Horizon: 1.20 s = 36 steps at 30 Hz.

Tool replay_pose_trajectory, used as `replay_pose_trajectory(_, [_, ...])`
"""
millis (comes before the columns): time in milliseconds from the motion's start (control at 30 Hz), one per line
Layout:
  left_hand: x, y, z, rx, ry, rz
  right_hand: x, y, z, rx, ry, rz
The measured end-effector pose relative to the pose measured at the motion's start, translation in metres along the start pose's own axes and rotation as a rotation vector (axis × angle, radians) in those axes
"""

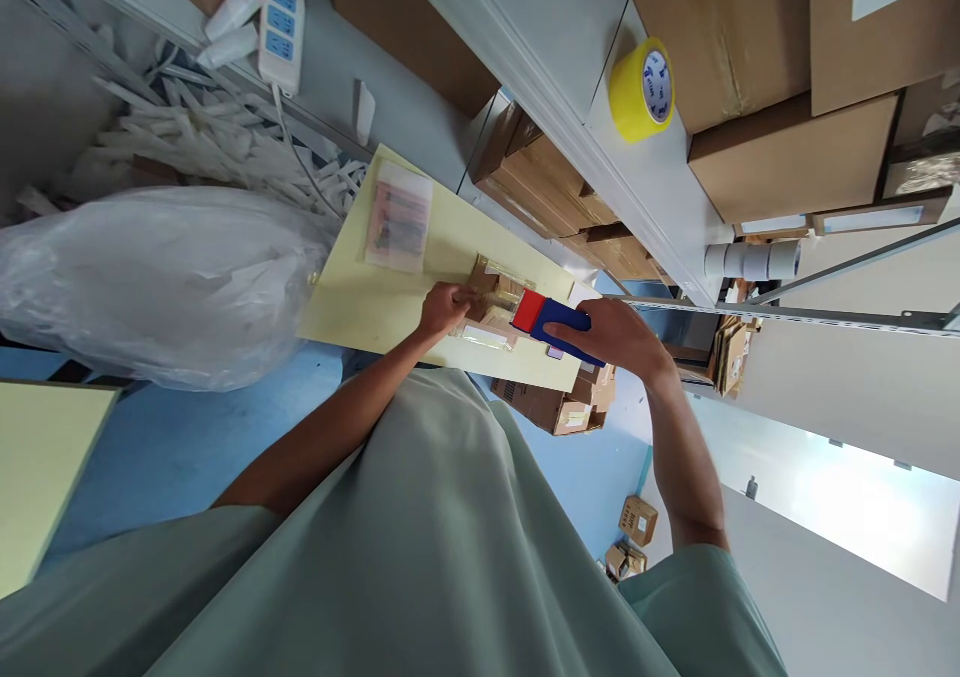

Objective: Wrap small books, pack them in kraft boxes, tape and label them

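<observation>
My right hand (pixel 611 332) grips a blue and red tape dispenser (pixel 559 327), its red end over a small brown cardboard box (pixel 484 279). A shiny strip of clear tape (pixel 491 299) runs from the dispenser across the box. At the box's left side, the fingers of my left hand (pixel 444 309) are pinched together on the end of that strip; the fingertips are small and partly hidden. Clear tape sticks out at the box's edges. Box, tape and both hands are over a pale yellow tabletop (pixel 375 307).
A clear bag with pinkish contents (pixel 400 217) lies on the tabletop. Left stands a big translucent plastic bag (pixel 165 287). A power strip (pixel 281 32) sits on the grey ledge. Above are a shelf with yellow tape (pixel 641 89) and cardboard boxes (pixel 787 167). More cartons (pixel 574 412) stand beyond the table.
</observation>
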<state>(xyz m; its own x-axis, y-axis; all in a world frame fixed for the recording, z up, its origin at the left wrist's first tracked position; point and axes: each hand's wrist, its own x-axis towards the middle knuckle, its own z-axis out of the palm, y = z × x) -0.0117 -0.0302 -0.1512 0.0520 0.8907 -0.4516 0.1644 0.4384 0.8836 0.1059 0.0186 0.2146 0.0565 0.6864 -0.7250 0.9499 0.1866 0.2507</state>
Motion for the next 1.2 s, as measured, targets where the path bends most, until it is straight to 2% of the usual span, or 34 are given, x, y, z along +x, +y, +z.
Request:
replay_pose_trajectory(133, [-0.001, 0.007, 0.002, -0.009, 0.068, 0.01, -0.002, 0.0, 0.001, 0.011, -0.002, -0.004])
replay_pose_trajectory(233, [-0.001, 0.012, -0.002, 0.012, 0.112, -0.054, -0.003, 0.001, 0.001, 0.018, 0.001, -0.006])
replay_pose_trajectory(333, [-0.007, 0.017, -0.007, -0.068, 0.131, -0.053, -0.004, 0.001, 0.001, 0.029, -0.002, -0.007])
replay_pose_trajectory(500, [-0.028, 0.029, -0.001, -0.375, 0.026, 0.147, -0.003, 0.0, 0.003, 0.045, 0.001, -0.011])
replay_pose_trajectory(600, [-0.035, 0.033, 0.01, -0.44, -0.038, 0.185, -0.002, -0.001, 0.003, 0.054, 0.014, -0.02])
replay_pose_trajectory(700, [-0.035, 0.03, 0.018, -0.452, -0.062, 0.182, -0.002, -0.003, 0.003, 0.04, 0.015, -0.023])
replay_pose_trajectory(867, [-0.033, 0.02, 0.018, -0.469, -0.138, 0.217, -0.003, -0.005, 0.001, 0.038, 0.003, -0.026])
replay_pose_trajectory(1067, [-0.026, 0.013, 0.024, -0.364, -0.194, 0.283, -0.003, -0.006, 0.001, 0.059, -0.021, -0.037])
replay_pose_trajectory(1200, [-0.022, 0.002, 0.026, -0.292, -0.189, 0.272, -0.005, -0.008, 0.001, 0.06, -0.023, -0.036])
